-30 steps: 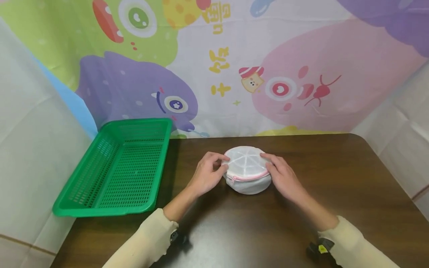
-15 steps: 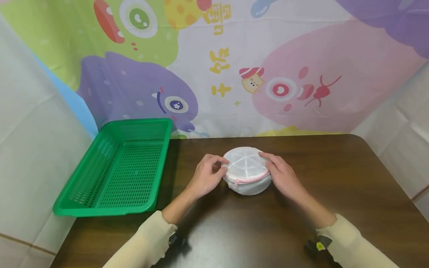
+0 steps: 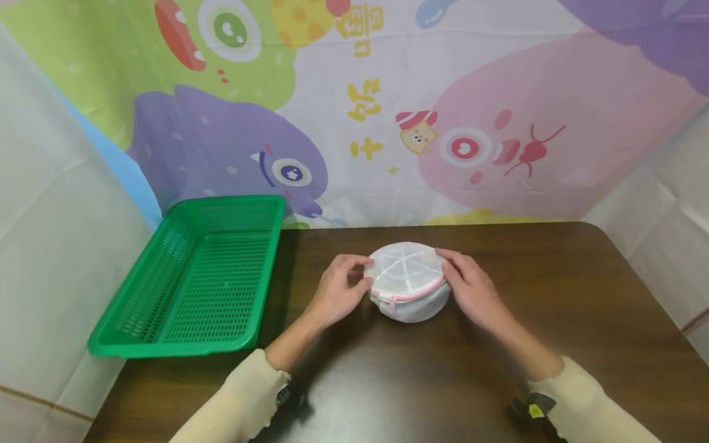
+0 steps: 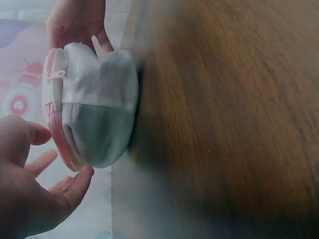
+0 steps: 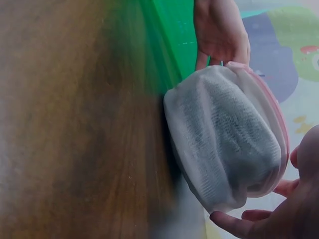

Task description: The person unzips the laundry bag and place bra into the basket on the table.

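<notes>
A round white mesh laundry bag (image 3: 405,271) with a pink zip stands on the brown table, its spoked top facing up. Its zip pull (image 3: 392,303) hangs at the front left. My left hand (image 3: 338,292) is at the bag's left side, thumb and fingers spread apart, fingertips at the rim. On the opposite side, the fingertips of my right hand (image 3: 474,288) touch the rim and upper wall. The left wrist view shows the bag's side (image 4: 99,104) between both hands. In the right wrist view the mesh wall (image 5: 224,134) looks creased, with a fingertip against its lower edge.
A green plastic basket (image 3: 172,351) with slotted walls stands at the table's left, nothing visible inside it. Behind the table (image 3: 554,295) hangs a cartoon-printed cloth (image 3: 354,184). Pale walls flank both sides.
The bag has turned slightly, its zip pull shifting a little to the right. My right hand has moved slightly outward along the rim; my left hand has shifted slightly left.
</notes>
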### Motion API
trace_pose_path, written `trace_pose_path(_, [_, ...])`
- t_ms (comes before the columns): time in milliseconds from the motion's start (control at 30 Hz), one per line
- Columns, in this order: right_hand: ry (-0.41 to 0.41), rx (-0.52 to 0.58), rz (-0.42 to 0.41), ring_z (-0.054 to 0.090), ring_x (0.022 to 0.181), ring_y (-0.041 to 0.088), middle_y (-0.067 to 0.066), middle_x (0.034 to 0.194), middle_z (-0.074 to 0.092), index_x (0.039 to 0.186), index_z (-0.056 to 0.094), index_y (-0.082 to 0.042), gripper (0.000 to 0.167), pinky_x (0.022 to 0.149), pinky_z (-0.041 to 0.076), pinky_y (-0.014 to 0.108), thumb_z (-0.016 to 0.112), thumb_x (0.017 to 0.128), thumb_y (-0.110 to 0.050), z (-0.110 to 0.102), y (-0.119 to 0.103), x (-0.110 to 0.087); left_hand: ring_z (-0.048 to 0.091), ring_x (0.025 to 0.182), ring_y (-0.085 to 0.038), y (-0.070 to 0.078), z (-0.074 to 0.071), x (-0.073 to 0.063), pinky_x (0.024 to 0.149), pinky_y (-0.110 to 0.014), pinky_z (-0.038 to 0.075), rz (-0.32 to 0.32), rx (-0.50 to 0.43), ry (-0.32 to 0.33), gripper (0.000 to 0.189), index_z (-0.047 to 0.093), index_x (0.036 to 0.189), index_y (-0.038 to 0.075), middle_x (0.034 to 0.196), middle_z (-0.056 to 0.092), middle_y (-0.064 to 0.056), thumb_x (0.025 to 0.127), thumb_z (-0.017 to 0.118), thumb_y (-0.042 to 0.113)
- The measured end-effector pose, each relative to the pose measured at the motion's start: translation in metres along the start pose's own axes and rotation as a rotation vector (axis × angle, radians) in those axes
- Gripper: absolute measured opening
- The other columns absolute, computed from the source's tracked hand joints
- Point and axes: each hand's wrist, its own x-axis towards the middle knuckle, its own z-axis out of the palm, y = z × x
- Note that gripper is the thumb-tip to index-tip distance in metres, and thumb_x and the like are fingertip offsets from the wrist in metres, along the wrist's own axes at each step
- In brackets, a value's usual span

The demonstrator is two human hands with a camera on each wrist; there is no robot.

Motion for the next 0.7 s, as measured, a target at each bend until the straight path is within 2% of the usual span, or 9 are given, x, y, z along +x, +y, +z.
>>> trace_pose_path(100, [-0.004,-0.007,0.003,0.051,0.158,0.046,0.023,0.166,0.057,0.164,0.056,-0.012,0.048,0.130,0.039,0.069,0.050,0.121,-0.032,0.000,-0.002,-0.005,0.079,0.125,-0.039,0.028,-0.008,-0.007,0.112,-0.053,0.063,-0.050,-0.019,-0.031,0.039,0.072,0.144,0.008,0.151,0.065,-0.020,0.105,0.073,0.010])
trace_pose_path(267, [-0.021,0.000,0.018,0.050,0.158,0.045,0.024,0.167,0.055,0.168,0.050,-0.014,0.051,0.131,0.038,0.070,0.049,0.121,-0.033,0.002,-0.001,-0.009,0.078,0.122,-0.038,0.032,-0.007,-0.007,0.110,-0.054,0.063,-0.043,0.002,-0.039,0.040,0.072,0.145,0.008,0.150,0.069,-0.019,0.105,0.072,0.010])
trace_pose_path(333, [-0.032,0.006,0.020,0.048,0.161,0.045,0.023,0.170,0.053,0.170,0.049,-0.015,0.052,0.132,0.036,0.071,0.047,0.121,-0.034,0.003,0.000,-0.009,0.078,0.117,-0.036,0.027,-0.006,-0.005,0.106,-0.052,0.064,-0.015,0.009,-0.032,0.039,0.074,0.143,0.008,0.146,0.071,-0.019,0.104,0.072,0.011])
trace_pose_path(400, [-0.038,0.011,0.019,0.046,0.162,0.046,0.023,0.171,0.052,0.170,0.048,-0.015,0.052,0.132,0.035,0.071,0.046,0.122,-0.034,0.004,0.000,-0.009,0.078,0.111,-0.029,0.004,0.000,0.001,0.100,-0.043,0.065,0.051,0.008,-0.015,0.037,0.075,0.142,0.012,0.143,0.072,-0.015,0.106,0.072,0.019])
trace_pose_path(567, [-0.039,0.017,0.020,0.044,0.164,0.046,0.021,0.173,0.051,0.170,0.048,-0.016,0.051,0.133,0.033,0.070,0.039,0.123,-0.033,0.004,0.000,-0.006,0.077,0.104,-0.019,-0.036,0.012,0.010,0.091,-0.032,0.063,0.090,0.023,0.006,0.035,0.076,0.141,0.022,0.139,0.072,-0.008,0.108,0.071,0.029])
trace_pose_path(633, [-0.034,0.022,0.017,0.041,0.166,0.045,0.020,0.175,0.049,0.170,0.048,-0.016,0.051,0.134,0.031,0.070,0.037,0.123,-0.033,0.004,0.000,-0.004,0.077,0.104,-0.021,-0.034,0.012,0.009,0.091,-0.035,0.063,0.058,0.038,-0.002,0.034,0.077,0.141,0.022,0.139,0.071,-0.009,0.107,0.071,0.026])
trace_pose_path(700, [-0.032,0.028,0.014,0.039,0.168,0.044,0.018,0.177,0.047,0.171,0.047,-0.016,0.052,0.136,0.029,0.070,0.036,0.123,-0.033,0.004,0.000,-0.002,0.075,0.100,-0.017,-0.041,0.014,0.010,0.089,-0.031,0.061,0.063,0.053,0.012,0.033,0.078,0.138,0.024,0.135,0.071,-0.007,0.105,0.073,0.027])
